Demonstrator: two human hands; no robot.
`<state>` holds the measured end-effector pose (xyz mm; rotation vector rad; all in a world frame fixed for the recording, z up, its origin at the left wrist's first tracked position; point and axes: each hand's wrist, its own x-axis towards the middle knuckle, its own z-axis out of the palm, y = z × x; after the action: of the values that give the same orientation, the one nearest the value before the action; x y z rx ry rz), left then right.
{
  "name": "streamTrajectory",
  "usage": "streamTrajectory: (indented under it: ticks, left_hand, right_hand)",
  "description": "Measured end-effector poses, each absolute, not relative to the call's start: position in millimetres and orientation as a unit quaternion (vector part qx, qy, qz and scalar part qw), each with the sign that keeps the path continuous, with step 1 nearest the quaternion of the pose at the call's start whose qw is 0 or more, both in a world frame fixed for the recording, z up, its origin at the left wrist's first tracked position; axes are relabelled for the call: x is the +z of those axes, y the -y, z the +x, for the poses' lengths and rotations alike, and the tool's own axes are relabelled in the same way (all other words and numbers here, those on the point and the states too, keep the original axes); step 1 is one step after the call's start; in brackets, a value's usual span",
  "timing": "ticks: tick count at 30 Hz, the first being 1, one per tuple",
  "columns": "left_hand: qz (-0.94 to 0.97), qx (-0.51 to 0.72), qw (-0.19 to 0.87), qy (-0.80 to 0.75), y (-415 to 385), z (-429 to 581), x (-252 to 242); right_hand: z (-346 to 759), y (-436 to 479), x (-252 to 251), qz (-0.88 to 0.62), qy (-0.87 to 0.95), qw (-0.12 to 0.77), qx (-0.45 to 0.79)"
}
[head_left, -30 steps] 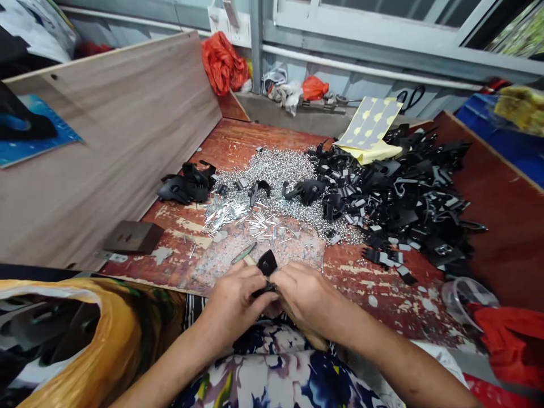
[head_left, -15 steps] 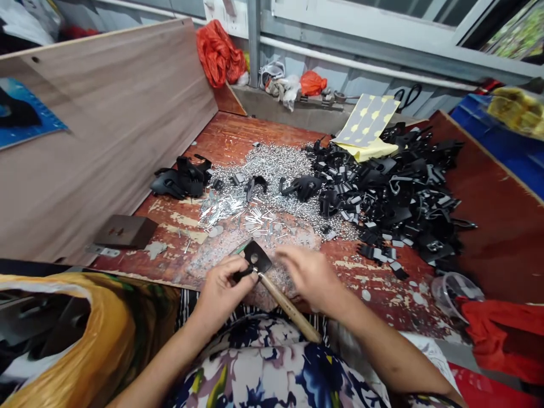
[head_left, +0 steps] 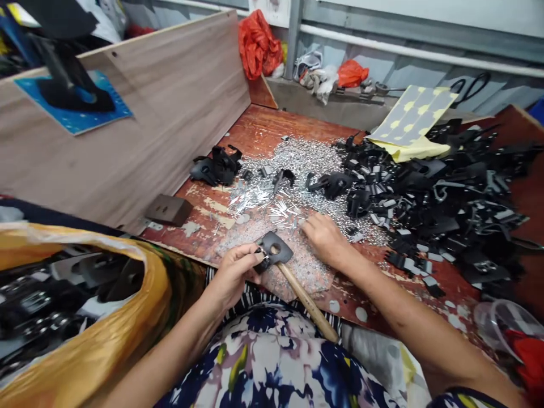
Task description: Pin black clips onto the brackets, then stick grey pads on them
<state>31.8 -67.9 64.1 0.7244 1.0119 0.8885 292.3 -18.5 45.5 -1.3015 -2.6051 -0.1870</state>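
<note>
My left hand (head_left: 238,266) pinches a black plastic buckle part (head_left: 278,247) with a round hole, and small metal bits show at the fingertips. Partly under that part lies a hammer, its wooden handle (head_left: 308,306) slanting toward my lap; its head is hidden or cannot be told from the black part. My right hand (head_left: 326,239) is at the near edge of a scatter of thin metal pins (head_left: 283,212), fingers drawn together, and what they hold is too small to make out. Under both hands is a speckled stone slab (head_left: 310,277).
Behind the pins spreads a heap of small shiny metal pieces (head_left: 310,156). Black buckle parts (head_left: 442,198) pile up at right, beneath a yellow-grey sheet (head_left: 414,122). A brown block (head_left: 169,209) sits left, near a yellow sack (head_left: 148,306). A wooden board (head_left: 170,107) walls the left side.
My right hand has moved from beside the hammer and black part forward to the pins. My left hand still holds the black part, now tilted differently. The view has swung left.
</note>
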Motion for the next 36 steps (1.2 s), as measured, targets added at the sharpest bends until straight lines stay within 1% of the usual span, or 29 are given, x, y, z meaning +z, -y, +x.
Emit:
streamTrajectory:
  ticks: [3, 5, 6, 8, 14, 17, 24, 28, 30, 33, 36]
  left_hand:
    - [0.296, 0.426, 0.742, -0.424, 68.0, 29.1, 62.0]
    - [0.275, 0.443, 0.755, -0.397, 68.2, 29.6, 62.6]
    - [0.263, 0.449, 0.760, -0.390, 68.2, 30.8, 63.5]
    - [0.241, 0.460, 0.763, -0.385, 67.8, 34.9, 65.3]
    - [0.246, 0.482, 0.742, -0.396, 65.1, 49.3, 65.8]
    - [0.238, 0.486, 0.741, -0.398, 65.5, 51.6, 64.0]
    - [0.214, 0.488, 0.752, -0.389, 72.8, 53.1, 59.4]
    - [0.184, 0.522, 0.735, -0.392, 76.6, 61.6, 59.1]
    - [0.166, 0.542, 0.726, -0.389, 76.9, 65.0, 59.5]
    - [0.174, 0.531, 0.729, -0.395, 78.6, 62.8, 61.1]
    - [0.235, 0.510, 0.742, -0.367, 87.7, 51.5, 64.0]
  right_hand:
    - [298.8, 27.9, 59.8, -0.444, 0.855, 0.264, 0.040]
    - [293.7, 41.4, 75.8, -0.435, 0.824, 0.347, 0.106]
    - [288.0, 49.3, 84.0, -0.430, 0.813, 0.371, 0.125]
    - [272.8, 64.3, 98.0, -0.416, 0.808, 0.393, 0.145]
    - [234.1, 80.9, 110.3, -0.402, 0.795, 0.410, 0.194]
    - [226.6, 78.0, 107.1, -0.400, 0.803, 0.403, 0.182]
    - [215.9, 80.7, 105.0, -0.402, 0.853, 0.329, 0.060]
    - [202.5, 85.9, 107.1, -0.348, 0.894, 0.262, -0.100]
    - [198.1, 84.8, 107.6, -0.318, 0.902, 0.251, -0.146]
    - [196.9, 80.0, 107.6, -0.315, 0.908, 0.254, -0.107]
    - [198.6, 79.7, 105.9, -0.324, 0.897, 0.299, -0.041]
